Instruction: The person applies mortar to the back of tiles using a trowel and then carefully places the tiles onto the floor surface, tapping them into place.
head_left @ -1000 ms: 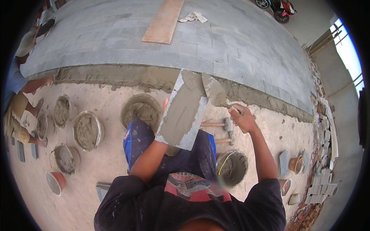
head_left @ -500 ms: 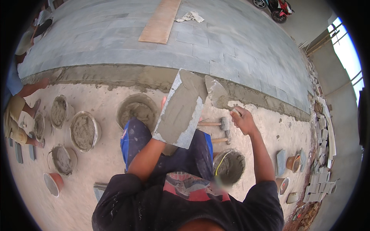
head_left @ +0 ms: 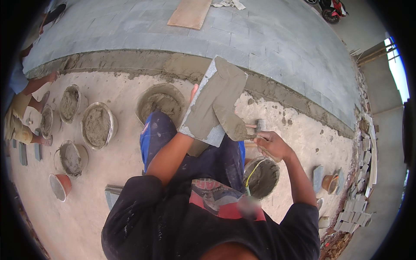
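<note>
Head view: we hold the grey rectangular tile [head_left: 213,137] tilted above our knees, its upper face largely coated with wet mortar [head_left: 225,80], the left hand [head_left: 193,92] gripping it from beneath with fingers showing along the left edge. Our right hand [head_left: 274,145] is closed around the handle of a trowel [head_left: 230,124], whose blade lies against the mortar at the tile's right side. We record one mortar bucket [head_left: 139,104] beyond the left knee, another bucket [head_left: 277,178] beside the right thigh.
</note>
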Available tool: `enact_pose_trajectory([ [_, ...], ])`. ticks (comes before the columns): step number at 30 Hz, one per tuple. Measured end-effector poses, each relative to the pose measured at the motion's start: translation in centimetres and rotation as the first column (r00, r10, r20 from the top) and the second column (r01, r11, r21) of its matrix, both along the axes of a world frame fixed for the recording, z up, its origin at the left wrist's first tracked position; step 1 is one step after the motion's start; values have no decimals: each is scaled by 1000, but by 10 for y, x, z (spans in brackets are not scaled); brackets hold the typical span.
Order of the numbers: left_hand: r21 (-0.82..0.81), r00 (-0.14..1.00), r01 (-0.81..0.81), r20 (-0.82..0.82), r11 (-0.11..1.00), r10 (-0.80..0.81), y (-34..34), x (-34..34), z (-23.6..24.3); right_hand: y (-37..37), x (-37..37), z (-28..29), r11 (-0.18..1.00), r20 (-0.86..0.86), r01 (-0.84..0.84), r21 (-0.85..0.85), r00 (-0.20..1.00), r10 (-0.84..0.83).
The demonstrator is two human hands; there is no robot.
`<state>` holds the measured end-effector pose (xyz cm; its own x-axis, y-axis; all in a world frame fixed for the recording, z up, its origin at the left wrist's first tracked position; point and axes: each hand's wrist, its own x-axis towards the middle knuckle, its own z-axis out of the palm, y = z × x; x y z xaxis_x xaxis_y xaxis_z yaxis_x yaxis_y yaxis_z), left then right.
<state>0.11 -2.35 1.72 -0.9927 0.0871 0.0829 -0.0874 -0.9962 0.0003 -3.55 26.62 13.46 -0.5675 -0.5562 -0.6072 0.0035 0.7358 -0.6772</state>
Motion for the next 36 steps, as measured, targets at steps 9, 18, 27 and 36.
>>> enact_pose_trajectory([
  [9,-19,998,17,-67,1000,-18,-18,-20,-25,16,60,-17,993,-95,-92,77,991,99],
  [18,10,982,18,-187,1000,-16,-15,-20,-9,-10,69,4,999,-59,-42,13,997,43],
  [27,-12,998,-48,-52,999,47,-10,-20,-16,-38,94,-44,988,-209,-129,-79,972,110],
  [36,83,987,-138,-71,987,144,-24,-27,-25,-8,106,-23,992,-99,73,-99,992,-83],
])
